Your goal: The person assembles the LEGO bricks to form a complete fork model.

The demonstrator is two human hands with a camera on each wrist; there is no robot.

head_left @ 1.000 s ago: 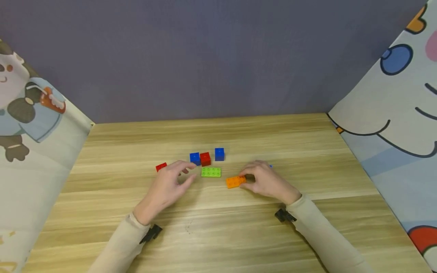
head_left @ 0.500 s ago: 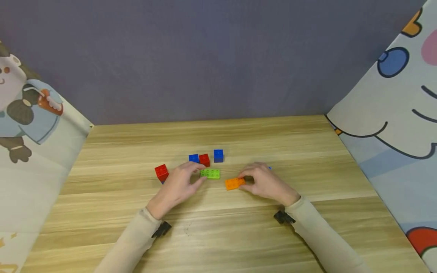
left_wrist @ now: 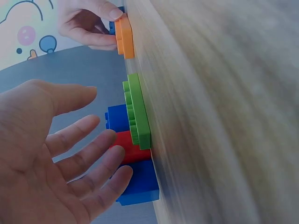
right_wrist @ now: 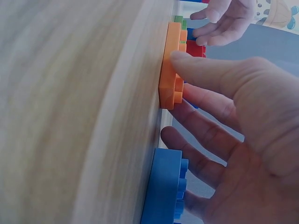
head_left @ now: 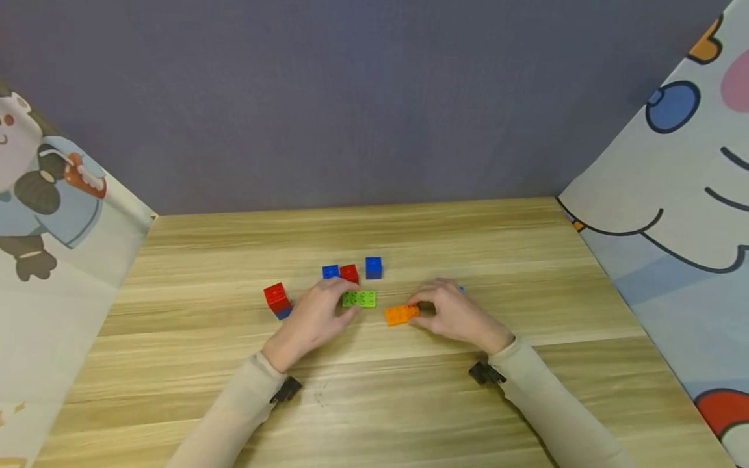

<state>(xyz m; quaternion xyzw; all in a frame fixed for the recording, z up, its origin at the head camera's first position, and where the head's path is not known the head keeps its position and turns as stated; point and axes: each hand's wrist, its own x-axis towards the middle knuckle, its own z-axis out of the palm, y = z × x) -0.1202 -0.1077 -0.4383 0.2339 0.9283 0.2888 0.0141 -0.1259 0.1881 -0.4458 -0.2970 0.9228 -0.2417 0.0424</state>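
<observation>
My left hand (head_left: 316,313) is spread beside the left end of a thin green toy building brick (head_left: 364,299). In the left wrist view its fingers are loosely bent and apart, with a gap between the thumb and the green brick (left_wrist: 137,112). A thin orange building brick (head_left: 398,316) lies on the table to the right of the green one, studs up. My right hand (head_left: 459,315) pinches its right end between thumb and index finger. Below that hand's other fingers, a blue brick (right_wrist: 161,186) shows in the right wrist view, mostly hidden in the head view.
Behind the green brick stand a blue brick (head_left: 330,270) and a red brick (head_left: 348,272) side by side, with another blue brick (head_left: 373,268) slightly apart. Left of my left hand, a red brick (head_left: 276,296) sits on a blue one (head_left: 284,312). A grey wall (head_left: 363,104) rises behind the table.
My left hand has moved right to the green brick, uncovering the red and blue stack at left. The right hand keeps its pinch on the orange brick without visibly moving it.
</observation>
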